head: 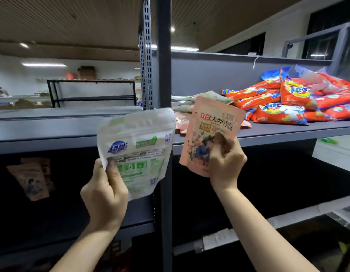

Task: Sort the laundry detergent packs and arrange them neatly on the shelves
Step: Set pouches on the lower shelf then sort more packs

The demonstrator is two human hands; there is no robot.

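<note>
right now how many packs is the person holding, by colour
white and green pack: 1, in the left hand
pink pack: 1, in the right hand
total: 2

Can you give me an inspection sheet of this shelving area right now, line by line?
Surface: grey metal shelf, upper level, right bay.
Job's things: white-green pouch in the left hand; pink pouch in the right hand; orange packs heaped on the shelf; more pink pouches in the dark lower left bay.
Clutter: loose pale pouches lying flat behind the pink one.
Grippers: both hands grip a pouch by its lower part.
Cables: nothing seen.
Surroundings: black rack in the background, ceiling lights on.
</note>
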